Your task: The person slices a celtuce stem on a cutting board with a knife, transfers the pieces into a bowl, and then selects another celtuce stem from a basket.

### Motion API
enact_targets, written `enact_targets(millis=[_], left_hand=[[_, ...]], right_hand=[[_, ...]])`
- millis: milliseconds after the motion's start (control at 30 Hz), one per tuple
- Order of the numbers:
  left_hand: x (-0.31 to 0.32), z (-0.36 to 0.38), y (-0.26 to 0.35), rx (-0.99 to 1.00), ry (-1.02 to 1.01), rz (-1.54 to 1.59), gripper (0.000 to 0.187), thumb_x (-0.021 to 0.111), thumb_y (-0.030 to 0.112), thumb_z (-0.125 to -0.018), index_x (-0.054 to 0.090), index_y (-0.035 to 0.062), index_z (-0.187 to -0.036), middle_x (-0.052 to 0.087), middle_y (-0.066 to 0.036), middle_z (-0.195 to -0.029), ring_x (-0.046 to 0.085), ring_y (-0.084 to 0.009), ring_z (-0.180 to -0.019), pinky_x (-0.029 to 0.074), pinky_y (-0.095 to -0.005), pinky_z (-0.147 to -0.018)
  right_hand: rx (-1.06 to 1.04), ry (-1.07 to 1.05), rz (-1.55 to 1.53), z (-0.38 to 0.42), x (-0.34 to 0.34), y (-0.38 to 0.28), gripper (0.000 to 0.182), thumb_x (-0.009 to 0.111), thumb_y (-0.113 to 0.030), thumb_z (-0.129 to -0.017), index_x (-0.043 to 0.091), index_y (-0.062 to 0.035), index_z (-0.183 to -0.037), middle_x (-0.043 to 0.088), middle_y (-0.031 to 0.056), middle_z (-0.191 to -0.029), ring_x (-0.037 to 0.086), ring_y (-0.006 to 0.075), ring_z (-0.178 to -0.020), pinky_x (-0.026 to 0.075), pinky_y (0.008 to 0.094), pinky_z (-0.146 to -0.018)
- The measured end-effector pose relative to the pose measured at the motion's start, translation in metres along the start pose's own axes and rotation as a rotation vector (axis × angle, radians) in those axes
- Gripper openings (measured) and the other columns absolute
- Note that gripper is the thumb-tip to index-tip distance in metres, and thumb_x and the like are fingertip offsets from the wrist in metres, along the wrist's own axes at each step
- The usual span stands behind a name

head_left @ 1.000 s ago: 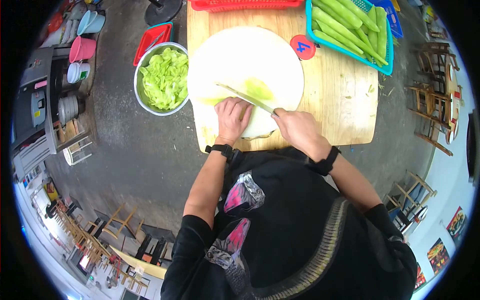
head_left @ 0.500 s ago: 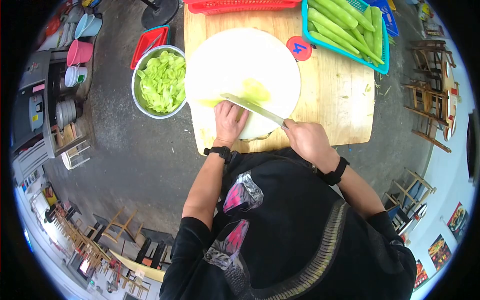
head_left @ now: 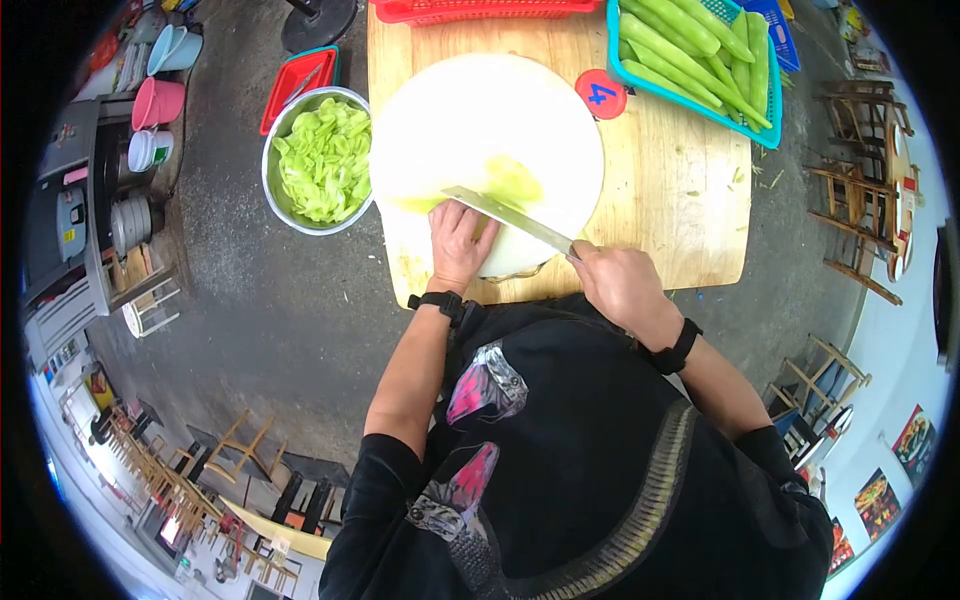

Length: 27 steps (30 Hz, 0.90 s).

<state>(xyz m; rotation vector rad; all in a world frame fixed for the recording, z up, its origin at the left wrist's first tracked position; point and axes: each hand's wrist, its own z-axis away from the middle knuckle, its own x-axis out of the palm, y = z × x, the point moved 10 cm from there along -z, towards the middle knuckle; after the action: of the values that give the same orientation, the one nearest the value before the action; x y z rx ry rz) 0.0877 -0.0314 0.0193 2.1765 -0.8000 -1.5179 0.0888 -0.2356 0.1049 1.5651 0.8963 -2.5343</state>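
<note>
My right hand (head_left: 620, 285) is closed round the handle of a kitchen knife (head_left: 515, 220), whose blade slants up and left across the round white cutting board (head_left: 480, 110). My left hand (head_left: 458, 243) lies on the near part of the board, fingers bent and pressed down on a pale green celtuce stem (head_left: 415, 204). Most of that stem is hidden by the fingers and the glare. The blade's tip is right at my left fingertips. Just beyond the blade lie pale green celtuce slices (head_left: 513, 180).
A metal bowl (head_left: 270, 190) of green slices stands left of the wooden table (head_left: 690, 220). Peeled stems fill a teal basket (head_left: 615, 50) at the back right. A red disc (head_left: 601, 94) marked 4 lies beside the board. A red basket (head_left: 480, 10) is at the far edge.
Almost nothing differs. The knife handle and my right hand have shifted very slightly to the right; my left hand stays in place.
</note>
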Motion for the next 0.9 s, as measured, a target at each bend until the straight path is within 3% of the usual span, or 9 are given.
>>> enact_targets(millis=[367, 500, 600, 900], left_hand=[[-0.001, 0.001, -0.003, -0.003, 0.013, 0.014, 0.029, 0.087, 0.013, -0.078, 0.074, 0.0062, -0.103, 0.069, -0.009, -0.108, 0.061, -0.0318, -0.107, 0.045, -0.0447, -0.095], [0.001, 0.002, -0.003, -0.012, 0.003, 0.012, 0.027, 0.087, 0.013, -0.078, 0.074, 0.0081, -0.101, 0.069, -0.007, -0.108, 0.062, -0.0302, -0.106, 0.045, -0.0440, -0.095], [-0.005, -0.004, 0.005, 0.026, 0.033, 0.024, 0.024, 0.088, 0.011, -0.077, 0.073, 0.0073, -0.096, 0.069, -0.008, -0.102, 0.063, -0.0305, -0.100, 0.047, -0.0431, -0.093], [-0.007, -0.003, 0.004, 0.001, 0.051, 0.044, 0.027, 0.087, 0.012, -0.079, 0.073, 0.0092, -0.102, 0.068, -0.009, -0.104, 0.064, -0.0302, -0.100, 0.047, -0.0438, -0.091]], right_hand=[[-0.013, -0.022, -0.014, -0.006, 0.002, -0.002, 0.020, 0.061, -0.022, -0.104, 0.064, -0.0036, -0.096, 0.064, 0.0193, -0.065, 0.067, 0.0403, -0.062, 0.051, 0.0511, -0.058], [-0.025, -0.037, 0.024, -0.044, 0.036, 0.003, 0.022, 0.059, -0.023, -0.105, 0.064, -0.0033, -0.097, 0.066, 0.0190, -0.067, 0.068, 0.0405, -0.064, 0.052, 0.0513, -0.058], [-0.061, -0.045, 0.073, -0.073, 0.052, 0.000, 0.014, 0.058, -0.012, -0.098, 0.066, -0.0012, -0.098, 0.071, 0.0190, -0.072, 0.073, 0.0376, -0.067, 0.056, 0.0510, -0.061], [-0.033, 0.008, 0.015, -0.033, 0.006, -0.007, 0.029, 0.057, -0.029, -0.108, 0.065, -0.0044, -0.094, 0.068, 0.0189, -0.068, 0.068, 0.0401, -0.064, 0.053, 0.0510, -0.059]])
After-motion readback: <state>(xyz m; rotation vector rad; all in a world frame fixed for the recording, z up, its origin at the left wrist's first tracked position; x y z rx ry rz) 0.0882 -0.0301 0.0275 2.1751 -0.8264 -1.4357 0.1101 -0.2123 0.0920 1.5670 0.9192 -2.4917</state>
